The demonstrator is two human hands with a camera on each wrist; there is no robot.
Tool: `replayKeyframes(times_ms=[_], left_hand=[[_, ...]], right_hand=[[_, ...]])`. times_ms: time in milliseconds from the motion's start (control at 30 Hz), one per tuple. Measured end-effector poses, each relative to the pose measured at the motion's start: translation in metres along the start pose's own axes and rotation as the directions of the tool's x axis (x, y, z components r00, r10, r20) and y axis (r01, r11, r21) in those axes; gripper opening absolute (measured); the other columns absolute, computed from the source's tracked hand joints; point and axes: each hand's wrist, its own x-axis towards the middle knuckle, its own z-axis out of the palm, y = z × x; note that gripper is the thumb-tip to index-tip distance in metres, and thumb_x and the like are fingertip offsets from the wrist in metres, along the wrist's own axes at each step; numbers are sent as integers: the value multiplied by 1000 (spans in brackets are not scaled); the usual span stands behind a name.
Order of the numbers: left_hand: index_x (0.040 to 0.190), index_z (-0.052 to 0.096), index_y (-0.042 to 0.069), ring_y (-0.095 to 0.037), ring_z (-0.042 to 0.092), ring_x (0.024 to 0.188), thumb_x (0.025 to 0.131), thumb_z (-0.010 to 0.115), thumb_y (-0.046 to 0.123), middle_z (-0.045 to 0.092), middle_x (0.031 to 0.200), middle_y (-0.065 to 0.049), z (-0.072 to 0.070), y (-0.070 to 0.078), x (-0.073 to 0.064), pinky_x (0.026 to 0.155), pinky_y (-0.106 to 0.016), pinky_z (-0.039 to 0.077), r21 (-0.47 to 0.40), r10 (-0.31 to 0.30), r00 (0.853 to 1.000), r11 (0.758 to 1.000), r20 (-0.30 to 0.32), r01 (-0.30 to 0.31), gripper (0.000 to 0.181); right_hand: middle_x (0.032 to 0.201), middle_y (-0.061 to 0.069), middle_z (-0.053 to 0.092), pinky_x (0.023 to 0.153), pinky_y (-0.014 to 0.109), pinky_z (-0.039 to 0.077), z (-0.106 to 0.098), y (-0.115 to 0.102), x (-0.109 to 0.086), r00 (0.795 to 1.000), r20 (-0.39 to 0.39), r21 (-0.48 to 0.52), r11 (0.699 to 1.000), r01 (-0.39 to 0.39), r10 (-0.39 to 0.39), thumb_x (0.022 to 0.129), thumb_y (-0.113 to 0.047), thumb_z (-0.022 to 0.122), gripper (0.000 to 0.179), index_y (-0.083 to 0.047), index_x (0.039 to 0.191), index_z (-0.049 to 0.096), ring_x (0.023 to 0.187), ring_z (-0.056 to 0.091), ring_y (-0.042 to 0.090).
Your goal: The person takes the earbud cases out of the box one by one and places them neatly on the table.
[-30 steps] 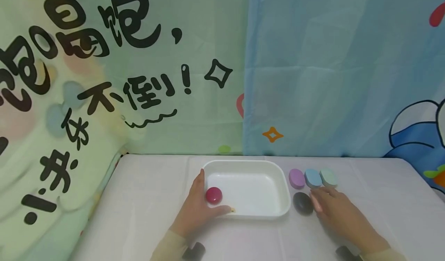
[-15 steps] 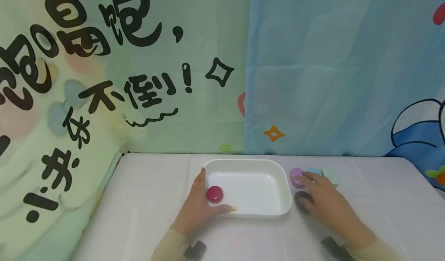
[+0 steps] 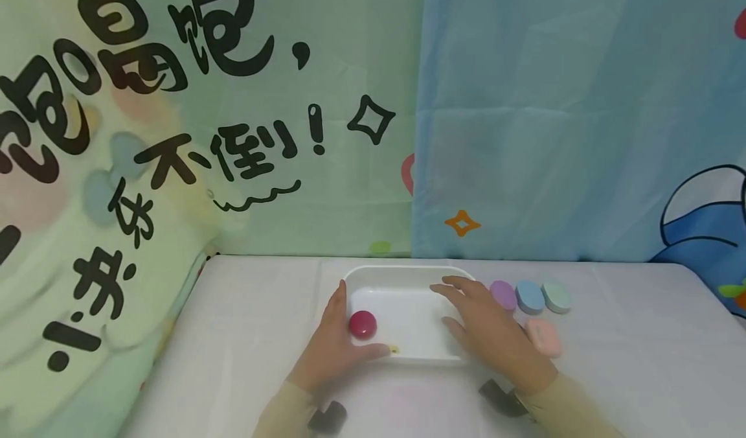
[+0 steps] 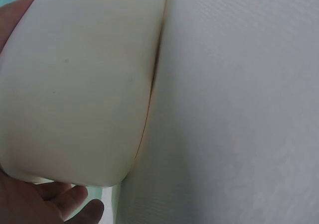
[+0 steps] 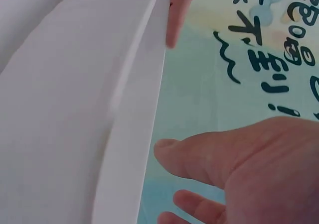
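Note:
A white rectangular tray [image 3: 402,334] sits on the table in the head view. A glossy dark-pink round piece [image 3: 362,324] lies inside its left end. My left hand [image 3: 329,347] grips the tray's left end, thumb at the front rim and fingers along the side. The outer wall of the tray [image 4: 84,84] fills much of the left wrist view. Over the tray's right part is my right hand [image 3: 484,324], thumb and fingers apart. No object shows between the thumb and fingers of this right hand [image 5: 239,169] in the right wrist view.
Right of the tray stand a purple disc [image 3: 504,294], a blue disc [image 3: 530,297] and a pale-green disc [image 3: 557,297]. A peach-pink piece [image 3: 543,337] lies beside my right wrist. Printed cloth hangs behind the white-covered table [image 3: 245,315].
My right hand has moved left from the coloured pieces to above the tray. The peach-pink piece now shows; the black round piece is no longer visible. My left hand stays at the tray.

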Motion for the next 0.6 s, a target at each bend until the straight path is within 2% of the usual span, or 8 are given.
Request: replayKeyframes(times_ms=[167, 233, 400, 600], left_hand=[[163, 4, 12, -30, 22, 150, 68, 85, 62, 14, 167, -10, 2, -6, 3, 117, -51, 29, 2, 3, 1000, 1000, 8, -3, 135], [163, 3, 14, -30, 23, 150, 68, 85, 61, 14, 167, -9, 3, -8, 4, 117, -51, 30, -1, 1, 1000, 1000, 12, -1, 134], [163, 2, 13, -30, 23, 150, 69, 86, 58, 14, 167, -9, 1, -6, 3, 116, -52, 30, -19, 5, 1000, 1000, 22, -5, 133], [162, 2, 8, -33, 21, 151, 71, 88, 51, 13, 167, -14, -2, -5, 3, 116, -53, 30, -25, 44, 998, 999, 35, -43, 132]], right_hand=[[135, 17, 57, 96, 51, 51, 15, -15, 13, 999, 40, 51, 999, -10, 8, 87, -3, 75, 46, -6, 131, 63, 125, 53, 39], [135, 17, 57, 100, 52, 48, 22, -20, 17, 999, 52, 77, 997, 0, -4, 87, -3, 74, 46, -6, 131, 62, 125, 53, 39], [137, 17, 55, 100, 50, 49, 38, -29, 28, 997, 65, 128, 991, 30, -38, 87, -2, 74, 47, -7, 132, 62, 127, 51, 39], [136, 16, 56, 101, 47, 48, 53, -38, 38, 992, 94, 157, 985, 71, -86, 85, -1, 75, 47, -6, 130, 63, 127, 50, 37]])
